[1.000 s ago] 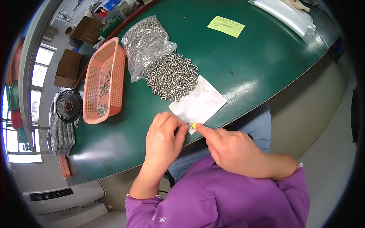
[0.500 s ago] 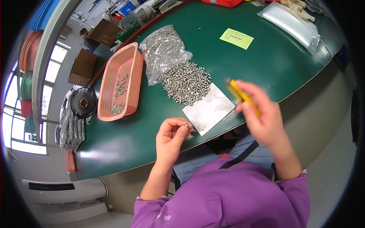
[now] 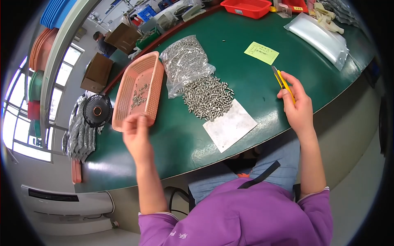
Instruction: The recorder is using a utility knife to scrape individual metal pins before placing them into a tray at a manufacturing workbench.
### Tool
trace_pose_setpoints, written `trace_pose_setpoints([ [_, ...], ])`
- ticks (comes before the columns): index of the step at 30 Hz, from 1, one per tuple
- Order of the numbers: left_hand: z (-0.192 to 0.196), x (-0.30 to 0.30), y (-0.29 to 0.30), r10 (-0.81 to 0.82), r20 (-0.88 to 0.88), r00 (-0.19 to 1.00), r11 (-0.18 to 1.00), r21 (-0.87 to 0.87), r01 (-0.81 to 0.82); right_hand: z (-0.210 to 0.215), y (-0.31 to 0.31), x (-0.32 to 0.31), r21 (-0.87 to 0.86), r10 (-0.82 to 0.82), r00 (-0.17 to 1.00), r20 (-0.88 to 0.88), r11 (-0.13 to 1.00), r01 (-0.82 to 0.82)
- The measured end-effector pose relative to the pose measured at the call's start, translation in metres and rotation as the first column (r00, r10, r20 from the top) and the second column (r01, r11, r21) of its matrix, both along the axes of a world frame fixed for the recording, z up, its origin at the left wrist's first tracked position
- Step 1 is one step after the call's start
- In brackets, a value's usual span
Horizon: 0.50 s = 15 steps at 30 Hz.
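Note:
My left hand [image 3: 138,134] is at the near end of the pink plastic basket [image 3: 153,96], its fingers drawn together over the rim; whatever they hold is hidden. Small metal pins lie loose on the basket floor. In my right hand [image 3: 298,107] is a yellow utility knife [image 3: 285,85], blade pointing up and away, held above the green table. Between the hands is a heap of small silver metal pins [image 3: 208,98]. It spills from a clear plastic bag [image 3: 184,61] and borders a smudged white sheet [image 3: 232,128].
A yellow-green paper slip [image 3: 262,53] lies beyond the knife. Clear plastic bags [image 3: 318,39] are stacked far right, near a red tray [image 3: 246,9]. A black fan [image 3: 97,111] stands left of the basket. The table edge [image 3: 254,144] curves in front of me.
My left hand has moved left from beside the white sheet, where it pinched a small metal pin, to the basket. My right hand has shifted right with the knife.

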<state>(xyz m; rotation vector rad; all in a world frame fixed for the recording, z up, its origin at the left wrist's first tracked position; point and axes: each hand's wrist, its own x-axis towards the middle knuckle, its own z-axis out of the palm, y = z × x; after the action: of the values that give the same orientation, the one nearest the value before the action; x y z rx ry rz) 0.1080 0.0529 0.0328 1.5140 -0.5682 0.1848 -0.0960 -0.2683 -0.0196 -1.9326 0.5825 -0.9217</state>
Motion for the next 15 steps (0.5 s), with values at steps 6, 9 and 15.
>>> trace_pose_setpoints([
  [6,0.010,0.044,0.019,0.186,0.360,0.914,0.882,0.350,-0.317,0.001,0.003,0.001,-0.078,-0.034,0.999,0.003,0.996,0.034],
  [9,-0.011,0.012,-0.015,-0.115,0.316,0.942,0.783,0.612,-0.109,0.003,0.005,0.001,-0.085,-0.036,0.999,-0.004,0.996,0.036],
  [15,-0.031,-0.002,-0.056,-0.137,0.210,0.968,0.615,0.784,-0.083,0.002,0.002,0.001,-0.077,-0.025,1.000,-0.005,0.997,0.025],
])
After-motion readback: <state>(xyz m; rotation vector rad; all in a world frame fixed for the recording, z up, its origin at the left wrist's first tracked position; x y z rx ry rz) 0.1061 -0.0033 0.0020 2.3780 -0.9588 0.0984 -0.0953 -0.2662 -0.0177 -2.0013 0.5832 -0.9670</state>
